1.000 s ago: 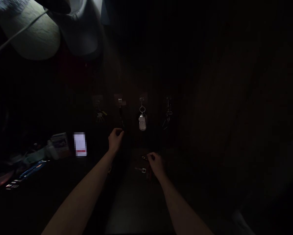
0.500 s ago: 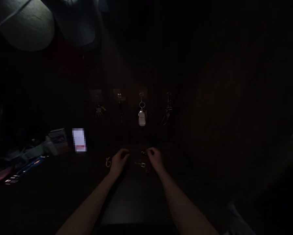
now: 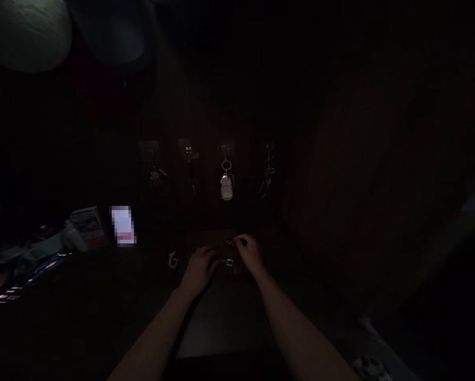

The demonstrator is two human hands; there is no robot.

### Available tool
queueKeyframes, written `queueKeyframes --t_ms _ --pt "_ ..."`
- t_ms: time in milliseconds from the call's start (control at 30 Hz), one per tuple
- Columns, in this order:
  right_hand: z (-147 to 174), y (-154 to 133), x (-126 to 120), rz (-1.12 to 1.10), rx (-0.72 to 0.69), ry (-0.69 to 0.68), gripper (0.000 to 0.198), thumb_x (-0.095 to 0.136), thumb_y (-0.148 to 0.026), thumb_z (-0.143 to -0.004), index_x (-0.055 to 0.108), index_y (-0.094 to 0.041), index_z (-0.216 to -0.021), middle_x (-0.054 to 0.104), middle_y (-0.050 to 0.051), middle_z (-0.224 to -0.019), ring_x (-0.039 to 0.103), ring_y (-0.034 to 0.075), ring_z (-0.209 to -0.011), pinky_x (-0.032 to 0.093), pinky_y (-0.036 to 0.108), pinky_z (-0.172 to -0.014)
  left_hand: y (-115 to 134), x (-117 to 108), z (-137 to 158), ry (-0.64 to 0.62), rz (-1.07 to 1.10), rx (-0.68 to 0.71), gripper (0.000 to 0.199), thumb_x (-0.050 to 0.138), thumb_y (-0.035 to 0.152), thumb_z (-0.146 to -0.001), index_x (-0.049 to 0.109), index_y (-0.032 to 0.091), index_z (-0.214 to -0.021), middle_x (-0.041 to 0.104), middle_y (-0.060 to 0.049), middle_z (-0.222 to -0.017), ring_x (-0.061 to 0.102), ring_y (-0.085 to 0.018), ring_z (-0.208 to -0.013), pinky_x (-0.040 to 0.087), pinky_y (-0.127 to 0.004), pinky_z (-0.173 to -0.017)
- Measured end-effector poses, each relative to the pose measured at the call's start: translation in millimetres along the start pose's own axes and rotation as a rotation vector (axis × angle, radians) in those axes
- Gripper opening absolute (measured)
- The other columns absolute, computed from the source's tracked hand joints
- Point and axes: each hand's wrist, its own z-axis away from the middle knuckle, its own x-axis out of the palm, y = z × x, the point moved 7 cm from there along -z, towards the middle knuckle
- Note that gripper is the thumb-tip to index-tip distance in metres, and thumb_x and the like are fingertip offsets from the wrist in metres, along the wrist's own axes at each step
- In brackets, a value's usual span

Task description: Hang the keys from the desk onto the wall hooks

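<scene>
In the dim light, my left hand [image 3: 201,270] lies low over the tabletop. Its thumb and fingers come together at the narrow end of a key [image 3: 229,262] with a pale metal head. My right hand [image 3: 250,253] is pinched at a small shiny beaded piece [image 3: 230,243], just beyond the key. A dark reddish object [image 3: 238,266] lies below the right fingers, too dim to name. Left of my left hand rests a yellow looped item [image 3: 173,259].
On the wall ahead, several key sets hang from hooks, among them a white fob [image 3: 227,187] on a ring. To the left are a bright pixelated rectangle [image 3: 122,226], a small box [image 3: 88,226] and clutter. Hats [image 3: 27,34] hang at upper left.
My left hand has moved right, away from the yellow item, and its fingers now reach the key. The right hand stays pinched near the beaded piece. The whole view has shifted slightly.
</scene>
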Motion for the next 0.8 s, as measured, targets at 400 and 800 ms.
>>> queueKeyframes --t_ms 400,800 --pt "-0.5 -15.2 -15.0 -0.115 -0.115 0.114 0.018 0.047 -0.026 -0.078 0.064 -0.022 -0.077 0.066 0.004 -0.084 0.058 0.019 -0.085 0.042 0.033 -0.080 0.7 -7.8 -1.5 0.021 -0.042 -0.014 0.018 0.044 0.031 -0.086 0.059 0.021 -0.086 0.064 -0.005 -0.093 0.057 -0.021 -0.091 0.042 -0.035 -0.082" --pt "28.4 -75.4 -13.5 -0.048 -0.372 -0.009 0.018 0.046 -0.021 -0.080 0.064 -0.022 -0.081 0.067 0.002 -0.083 0.059 0.019 -0.082 0.040 0.033 -0.078 -3.5 -37.5 0.3 0.287 0.203 -0.157 0.018 0.037 0.035 -0.089 0.048 0.022 -0.092 0.060 -0.001 -0.086 0.059 -0.015 -0.080 0.044 -0.026 -0.073"
